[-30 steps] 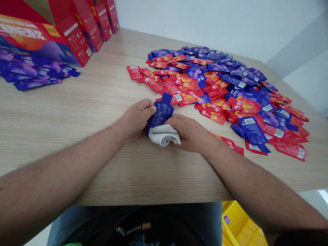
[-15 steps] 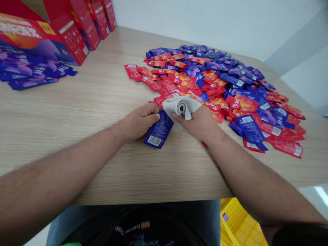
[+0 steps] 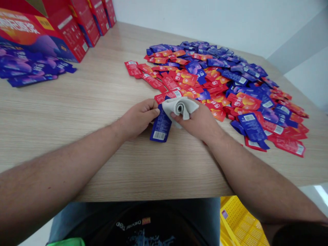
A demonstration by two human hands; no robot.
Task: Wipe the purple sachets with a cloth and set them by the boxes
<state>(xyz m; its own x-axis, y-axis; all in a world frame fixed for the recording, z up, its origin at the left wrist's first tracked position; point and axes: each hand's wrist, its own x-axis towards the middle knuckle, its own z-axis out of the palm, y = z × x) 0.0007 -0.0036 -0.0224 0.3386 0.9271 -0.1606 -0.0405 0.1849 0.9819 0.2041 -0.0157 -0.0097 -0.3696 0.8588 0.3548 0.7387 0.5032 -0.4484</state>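
Note:
Pinched by its left edge, a blue spouted pouch (image 3: 162,127) hangs from my left hand (image 3: 140,119), its white barcode toward the bottom. My right hand (image 3: 198,119) is closed on a rolled, whitish cloth (image 3: 176,106), which lies against the upper part of the pouch and hides its top. Right behind both hands is a large heap of red pouches (image 3: 183,78) and blue pouches (image 3: 252,127) on the wooden table (image 3: 102,99).
At the far left stand several red and purple cartons (image 3: 74,37), with a small pile of blue pouches (image 3: 36,68) in front. Below the table's front edge, at the right, are yellow plastic crates (image 3: 241,218). A white wall (image 3: 205,20) rises behind the table.
The blue pouch has turned to hang more upright, its lower end swinging slightly right and up. My left hand has risen a little, and the cloth has shifted slightly left.

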